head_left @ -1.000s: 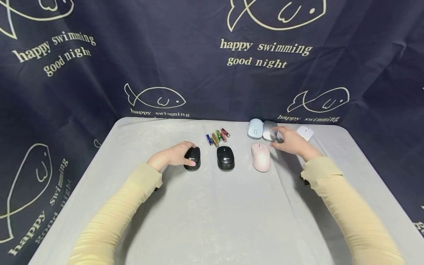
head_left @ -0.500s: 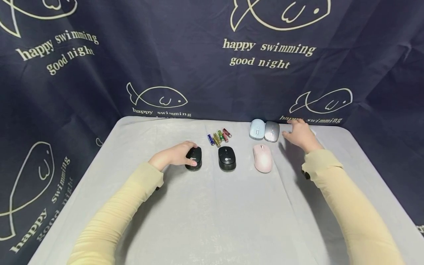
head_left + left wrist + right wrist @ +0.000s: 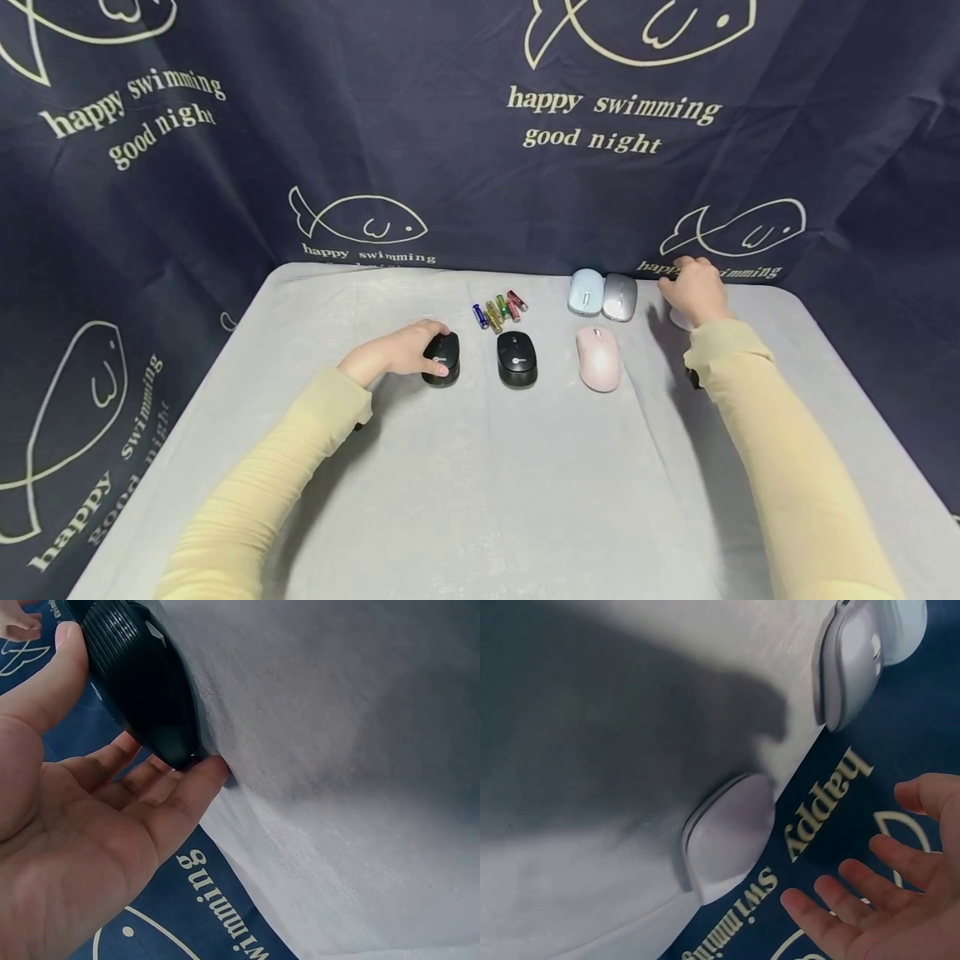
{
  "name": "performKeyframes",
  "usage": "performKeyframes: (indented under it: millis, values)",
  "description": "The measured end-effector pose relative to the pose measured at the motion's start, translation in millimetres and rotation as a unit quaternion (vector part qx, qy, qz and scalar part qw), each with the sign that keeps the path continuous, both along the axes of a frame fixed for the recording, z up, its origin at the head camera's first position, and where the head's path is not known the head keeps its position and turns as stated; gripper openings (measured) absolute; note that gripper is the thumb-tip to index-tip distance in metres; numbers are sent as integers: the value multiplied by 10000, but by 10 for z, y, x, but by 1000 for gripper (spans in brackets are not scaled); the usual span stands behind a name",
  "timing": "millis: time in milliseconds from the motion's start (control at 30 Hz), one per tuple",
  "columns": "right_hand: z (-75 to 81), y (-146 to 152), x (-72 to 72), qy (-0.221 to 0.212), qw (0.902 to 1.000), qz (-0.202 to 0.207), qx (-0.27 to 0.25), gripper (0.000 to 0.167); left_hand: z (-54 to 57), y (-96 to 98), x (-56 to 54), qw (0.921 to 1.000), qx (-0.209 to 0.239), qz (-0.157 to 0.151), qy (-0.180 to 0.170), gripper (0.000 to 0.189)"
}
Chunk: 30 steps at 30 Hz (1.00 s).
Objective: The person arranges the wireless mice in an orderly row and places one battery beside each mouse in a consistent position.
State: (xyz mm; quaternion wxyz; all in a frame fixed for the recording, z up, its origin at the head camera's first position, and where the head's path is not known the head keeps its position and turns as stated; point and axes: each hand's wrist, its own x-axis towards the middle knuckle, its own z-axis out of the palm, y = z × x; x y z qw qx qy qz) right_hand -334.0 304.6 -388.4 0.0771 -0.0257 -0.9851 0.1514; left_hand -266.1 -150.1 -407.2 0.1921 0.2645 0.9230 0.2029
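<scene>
My left hand (image 3: 401,348) holds a black computer mouse (image 3: 451,348) on the table, thumb on its near side and fingers at the far side. In the left wrist view the thumb and fingertips lie against the sides of this black mouse (image 3: 142,682). At the back right, my right hand (image 3: 696,292) hovers above a white mouse (image 3: 678,319), which it mostly hides in the head view. The right wrist view shows the white mouse (image 3: 731,836) on the table, apart from the spread fingers, with nothing in the hand.
Left of the right hand, a grey mouse (image 3: 619,297) sits beside a light blue mouse (image 3: 586,292) at the back edge. A pink mouse (image 3: 599,360) and a second black mouse (image 3: 517,360) lie nearer. Several coloured batteries (image 3: 493,315) lie behind the black mice. A dark curtain (image 3: 480,150) hangs behind.
My right hand has moved right, from the grey mouse to above the white mouse. The left hand has kept its hold on the black mouse.
</scene>
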Motion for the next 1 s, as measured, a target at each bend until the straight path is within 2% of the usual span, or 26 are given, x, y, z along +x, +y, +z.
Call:
performKeyframes:
  millis: [267,567,767,1000]
  values:
    - [-4,78,-46,-126,9995,-284,-65,52,-5,-26,-18,10000,-34,2,20,70]
    - [-81,173,-44,-902,9927,-761,-249,57,49,-9,-10,10000,-1,36,-62,69]
    - [-117,210,-77,-1238,9888,-831,-95,57,53,3,3,9999,-27,67,-133,70]
    - [-163,199,-132,-1709,9801,-1005,34,69,42,-4,16,9998,-18,114,-179,69]
